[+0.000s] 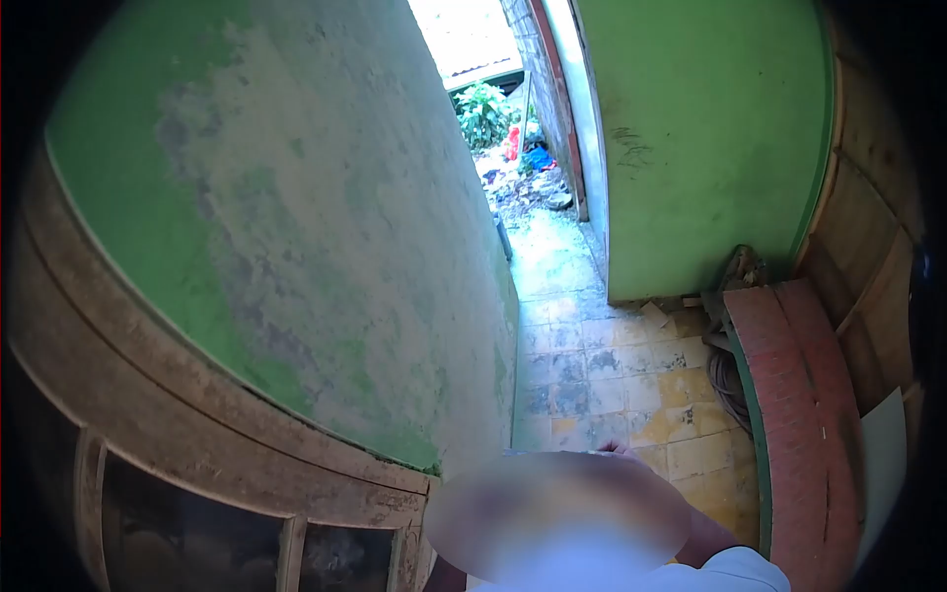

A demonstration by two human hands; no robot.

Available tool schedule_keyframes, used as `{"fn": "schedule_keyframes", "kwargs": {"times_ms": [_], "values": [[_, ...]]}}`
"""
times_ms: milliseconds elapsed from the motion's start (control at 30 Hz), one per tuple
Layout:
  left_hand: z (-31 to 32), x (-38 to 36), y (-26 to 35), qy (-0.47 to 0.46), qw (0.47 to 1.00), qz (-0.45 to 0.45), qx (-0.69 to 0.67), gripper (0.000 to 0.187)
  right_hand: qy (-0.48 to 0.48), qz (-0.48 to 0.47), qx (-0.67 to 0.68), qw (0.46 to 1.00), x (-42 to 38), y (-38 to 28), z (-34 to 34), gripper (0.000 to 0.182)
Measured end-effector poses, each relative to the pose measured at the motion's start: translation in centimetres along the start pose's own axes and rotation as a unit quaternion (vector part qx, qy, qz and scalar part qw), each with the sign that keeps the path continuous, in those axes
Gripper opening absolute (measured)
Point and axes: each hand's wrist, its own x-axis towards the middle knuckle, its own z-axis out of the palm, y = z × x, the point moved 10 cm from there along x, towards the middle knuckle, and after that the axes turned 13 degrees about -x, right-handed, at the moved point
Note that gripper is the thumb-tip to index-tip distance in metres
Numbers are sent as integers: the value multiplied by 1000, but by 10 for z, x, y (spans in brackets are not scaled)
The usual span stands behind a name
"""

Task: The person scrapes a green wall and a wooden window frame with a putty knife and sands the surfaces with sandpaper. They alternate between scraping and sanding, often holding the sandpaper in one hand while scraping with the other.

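A large smeared patch at the bottom middle hides most of what lies in front of my body. Just above its upper edge a few fingertips of my right hand [615, 449] show, curled and small. The right forearm [702, 536] runs up to that patch from a white sleeve [745, 568]. Of my left arm [446, 576] only a dark bit shows at the lower edge, and the left hand is hidden. A thin pale edge lies along the top of the patch, near the fingertips. Whether either hand holds anything, I cannot make out.
A peeling green wall [345, 227] with a wooden-framed window [187, 523] stands close on my left. Worn tiles [602, 365] lead to an open doorway [547, 237], with plants and litter outside. On the right are a reddish bench-like board [794, 395] and a coiled cable [728, 385].
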Motion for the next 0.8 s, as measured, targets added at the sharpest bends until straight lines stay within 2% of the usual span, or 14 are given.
{"fn": "schedule_keyframes", "kwargs": {"times_ms": [100,167,233,333,400,433,533,600,633,700,733,800], "values": [[-1,31,-5,16,999,36,-26,38,-31,33,57,997,17,5,4,19],[-9,52,-16,28,999,15,-38,37,-57,37,106,992,33,5,12,18],[-17,68,-18,40,998,-8,-50,35,-70,49,107,991,53,3,15,21],[-26,100,-3,30,999,17,-10,29,-120,76,112,984,80,-9,32,25],[-33,127,2,23,1000,8,-6,29,-199,90,100,971,95,-26,56,29],[-35,141,4,15,1000,2,3,29,-196,93,94,972,105,-33,59,29],[-44,179,37,5,1000,11,26,29,-192,73,30,978,138,-66,71,36],[-49,198,64,1,998,40,43,27,-157,3,-36,987,163,-99,74,44],[-54,209,67,4,998,42,36,27,-159,7,-43,986,176,-109,77,44],[-62,229,77,2,996,87,29,28,-163,-74,-21,984,200,-146,82,47],[-69,236,79,7,996,85,23,28,-145,-97,-14,985,208,-163,87,49],[-72,246,77,-45,997,47,29,26,-135,-144,40,980,228,-190,93,47]]}}
